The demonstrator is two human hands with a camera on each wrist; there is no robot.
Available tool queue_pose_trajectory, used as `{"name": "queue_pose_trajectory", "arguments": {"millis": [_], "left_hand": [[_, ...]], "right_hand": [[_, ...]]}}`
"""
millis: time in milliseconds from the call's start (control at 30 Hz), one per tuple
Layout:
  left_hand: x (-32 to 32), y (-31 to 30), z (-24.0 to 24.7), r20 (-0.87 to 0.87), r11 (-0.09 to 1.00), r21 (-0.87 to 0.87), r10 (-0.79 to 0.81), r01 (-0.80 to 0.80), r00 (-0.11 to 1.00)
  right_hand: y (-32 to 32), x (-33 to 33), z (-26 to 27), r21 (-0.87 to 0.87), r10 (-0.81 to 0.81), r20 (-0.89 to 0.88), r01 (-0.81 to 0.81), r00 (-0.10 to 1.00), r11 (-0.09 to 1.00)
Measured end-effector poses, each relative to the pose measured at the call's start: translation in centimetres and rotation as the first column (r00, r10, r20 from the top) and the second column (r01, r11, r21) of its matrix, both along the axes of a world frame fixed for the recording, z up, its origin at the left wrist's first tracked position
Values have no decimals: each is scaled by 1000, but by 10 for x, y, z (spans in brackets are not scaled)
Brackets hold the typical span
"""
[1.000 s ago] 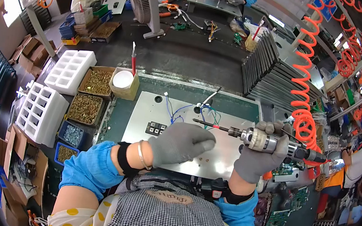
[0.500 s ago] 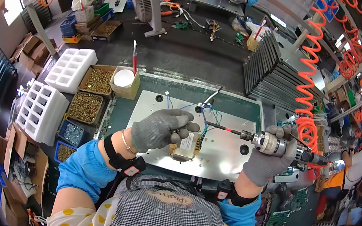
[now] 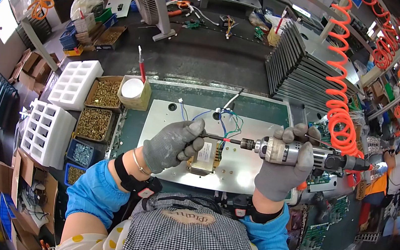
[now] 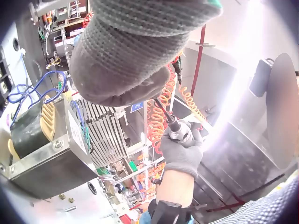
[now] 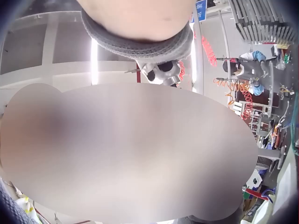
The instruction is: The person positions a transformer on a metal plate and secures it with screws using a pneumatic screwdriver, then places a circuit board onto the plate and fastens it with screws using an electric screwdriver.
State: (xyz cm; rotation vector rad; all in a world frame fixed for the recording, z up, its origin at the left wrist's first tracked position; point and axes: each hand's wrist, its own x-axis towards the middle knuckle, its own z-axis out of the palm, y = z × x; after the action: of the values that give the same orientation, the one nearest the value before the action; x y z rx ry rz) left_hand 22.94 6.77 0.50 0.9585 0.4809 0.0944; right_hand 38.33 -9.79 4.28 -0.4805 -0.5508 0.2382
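Note:
My gloved right hand (image 3: 278, 179) grips a power screwdriver (image 3: 284, 152) held level above a metal plate (image 3: 249, 173), its long bit (image 3: 216, 137) pointing left. The gloved left hand (image 3: 170, 146) has its thumb and fingers curled around the bit's tip, hiding it. Beside and below that hand stands a transformer (image 3: 204, 159) on the plate; the left wrist view shows its metal frame (image 4: 56, 165) and blue wires (image 4: 39, 88). In the right wrist view, only the glove's cuff (image 5: 145, 49) and part of the screwdriver (image 5: 161, 72) show.
Bins of brass screws (image 3: 94, 123) and white foam trays (image 3: 75, 82) stand to the left. A box with a white cup (image 3: 132, 88) sits behind the plate. Stacked metal panels (image 3: 299, 69) and a coiled orange hose (image 3: 337, 82) are at the right.
The left hand rose from over the plate, uncovering the transformer, with small parts showing in its fingers, then met the bit's tip. The right hand brought the screwdriver slightly left.

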Motion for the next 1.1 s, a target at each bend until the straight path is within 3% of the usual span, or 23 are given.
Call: {"name": "queue_pose_trajectory", "arguments": {"millis": [233,333,433,500,533,600,667,767,800,933,1000,1100], "left_hand": [[10,-11,-6,-54,981,137,142,-134,988],[8,-4,-19,41,999,7,43,-43,998],[2,-9,-5,68,995,15,95,-96,993],[-6,-7,6,-7,969,183,168,-164,986],[-13,0,8,-85,951,290,136,-106,987],[-31,14,2,-238,897,440,91,24,967],[-45,18,-16,-384,839,520,62,160,921],[-38,-1,-8,-506,799,534,40,276,862],[-36,-3,-19,-439,779,580,51,239,897],[-19,-9,-18,-473,642,705,111,300,874],[-12,-11,-16,-483,659,686,95,309,870],[-8,-9,-28,-454,690,664,68,287,888]], "right_hand": [[-1,-8,3,-56,-78,63,82,995,995],[-1,-7,5,-46,-93,57,96,994,994],[-1,0,7,-63,-107,90,112,990,992],[-5,8,14,-96,-197,106,207,975,973],[-10,16,17,-141,-214,151,235,965,962],[-19,29,25,-135,-107,110,121,988,983],[-26,40,24,-160,42,82,-29,996,987],[-14,48,-12,-377,70,156,-6,985,926],[-4,44,-23,-381,57,158,7,986,925],[18,29,-43,-462,110,59,-71,992,884],[24,31,-53,-441,162,97,-103,982,892],[34,33,-64,-506,154,217,-24,964,862]]}}
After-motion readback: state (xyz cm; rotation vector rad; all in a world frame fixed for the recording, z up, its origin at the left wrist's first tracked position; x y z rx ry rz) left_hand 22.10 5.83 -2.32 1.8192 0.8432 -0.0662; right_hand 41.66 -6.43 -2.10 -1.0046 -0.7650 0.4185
